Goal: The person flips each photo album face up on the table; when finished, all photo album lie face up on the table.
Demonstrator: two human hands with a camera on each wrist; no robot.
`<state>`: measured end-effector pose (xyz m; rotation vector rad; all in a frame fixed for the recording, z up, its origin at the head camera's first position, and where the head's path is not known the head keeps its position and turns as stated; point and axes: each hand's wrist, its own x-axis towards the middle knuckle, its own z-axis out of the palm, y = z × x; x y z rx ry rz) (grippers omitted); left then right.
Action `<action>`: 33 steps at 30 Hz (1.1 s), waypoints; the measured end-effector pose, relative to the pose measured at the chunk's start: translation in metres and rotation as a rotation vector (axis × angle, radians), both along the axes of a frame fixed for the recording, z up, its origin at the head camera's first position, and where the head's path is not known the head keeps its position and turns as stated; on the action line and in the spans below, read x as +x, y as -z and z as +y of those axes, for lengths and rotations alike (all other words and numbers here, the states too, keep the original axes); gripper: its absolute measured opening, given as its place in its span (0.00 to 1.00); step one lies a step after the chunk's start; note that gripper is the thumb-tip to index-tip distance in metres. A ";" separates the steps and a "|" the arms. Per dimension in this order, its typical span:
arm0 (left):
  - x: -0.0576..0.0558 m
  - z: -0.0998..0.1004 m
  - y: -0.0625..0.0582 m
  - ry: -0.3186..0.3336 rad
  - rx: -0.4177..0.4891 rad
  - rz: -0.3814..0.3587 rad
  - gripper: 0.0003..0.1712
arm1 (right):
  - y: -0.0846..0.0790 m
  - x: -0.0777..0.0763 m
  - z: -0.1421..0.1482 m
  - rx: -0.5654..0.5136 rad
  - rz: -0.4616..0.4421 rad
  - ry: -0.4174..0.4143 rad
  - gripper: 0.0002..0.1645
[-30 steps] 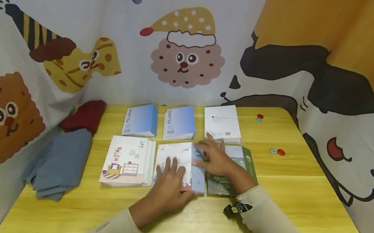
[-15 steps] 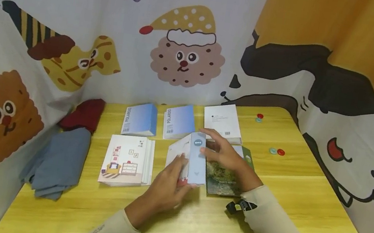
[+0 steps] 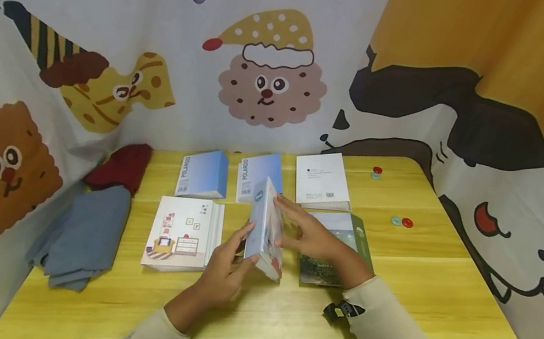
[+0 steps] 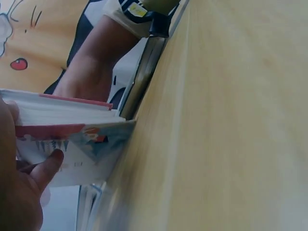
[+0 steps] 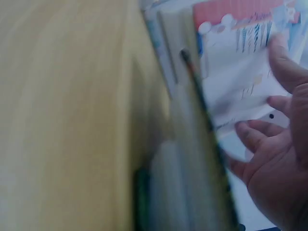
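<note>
A thick photo album (image 3: 265, 233) with a pale blue spine and a white illustrated cover stands on edge, tilted, between my two hands, its spine turned to the left. My left hand (image 3: 222, 273) grips its lower spine side, and the left thumb (image 4: 50, 166) lies against a cover in the left wrist view. On the opposite side, the fingers and thumb of my right hand (image 3: 312, 234) rest on the illustrated cover (image 5: 240, 67). Just right of it lies a dark green landscape album (image 3: 328, 269), partly hidden by my right forearm.
Left of my hands lies a white album (image 3: 180, 232) with a room drawing. Behind are blue POLAROID albums (image 3: 205, 171) (image 3: 256, 170) and a white one (image 3: 323, 180). Grey cloth (image 3: 89, 230) and dark red cloth (image 3: 121, 167) lie left; small discs (image 3: 401, 221) lie right on the yellow table (image 3: 466, 316).
The photo album lay flat, then was lifted and turned up on edge, its blue spine swinging from right to left. My left hand moved from its cover to its spine side.
</note>
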<state>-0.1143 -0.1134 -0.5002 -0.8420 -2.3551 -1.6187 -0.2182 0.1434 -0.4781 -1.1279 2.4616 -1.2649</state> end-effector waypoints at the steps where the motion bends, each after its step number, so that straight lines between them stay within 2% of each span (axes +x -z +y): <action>1: 0.001 -0.003 0.001 -0.006 0.001 -0.001 0.40 | 0.002 0.000 0.000 0.032 -0.001 0.003 0.62; 6: 0.004 -0.018 0.003 -0.075 -0.048 0.050 0.38 | 0.007 0.004 0.000 0.213 0.028 0.035 0.63; 8: 0.005 -0.022 0.002 -0.098 -0.055 0.062 0.41 | 0.008 0.005 0.000 0.264 0.036 0.049 0.61; 11: 0.005 -0.024 0.000 -0.128 -0.051 0.038 0.47 | 0.009 0.007 -0.001 0.298 0.049 0.062 0.59; 14: 0.004 -0.025 -0.001 -0.181 -0.090 0.010 0.53 | 0.011 0.008 -0.003 0.324 0.064 0.067 0.57; 17: 0.003 -0.025 0.001 -0.262 -0.195 0.014 0.51 | 0.015 0.008 -0.004 0.352 0.084 0.072 0.54; 21: 0.000 -0.025 0.003 -0.339 -0.443 0.016 0.42 | 0.019 0.009 -0.006 0.412 0.102 0.085 0.53; 26: -0.005 -0.027 -0.003 -0.376 -0.726 0.016 0.40 | 0.019 0.010 -0.009 0.469 0.127 0.111 0.52; 29: -0.007 -0.028 -0.008 -0.377 -0.805 -0.004 0.41 | 0.018 0.011 -0.012 0.470 0.139 0.119 0.50; 33: -0.007 -0.029 -0.011 -0.359 -0.853 -0.067 0.43 | 0.015 0.013 -0.014 0.459 0.140 0.120 0.50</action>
